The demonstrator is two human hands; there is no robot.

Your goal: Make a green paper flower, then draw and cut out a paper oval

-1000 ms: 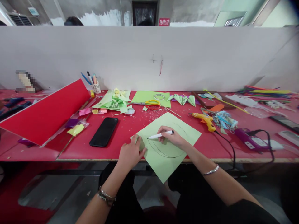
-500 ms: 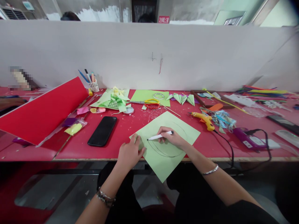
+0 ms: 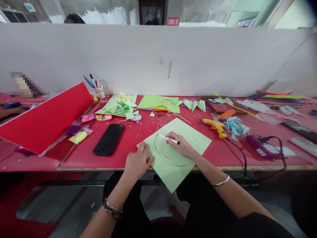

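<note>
A light green sheet of paper [image 3: 173, 178] lies cornerwise on the red table, its near corner hanging past the edge. My right hand [image 3: 180, 144] is closed around a white marker [image 3: 168, 138] with a black end, its tip on the paper at the left end of a curved black line. Large rounded pencil-like and marker strokes form a loop on the sheet, partly covered by my right hand. Resting on the paper's left corner, my left hand [image 3: 139, 162] has its fingers spread and holds nothing.
Left of the paper lies a black phone [image 3: 108, 139]. Behind are yellow-handled scissors [image 3: 158, 108], green paper scraps [image 3: 121, 107] and folded green cones [image 3: 194, 105]. To the right sits a yellow glue gun [image 3: 215, 126] with its cord. A red board [image 3: 49, 119] leans at left.
My right hand has moved the marker tip upward along the paper's left side, lengthening the black curve. My left hand has stayed in place.
</note>
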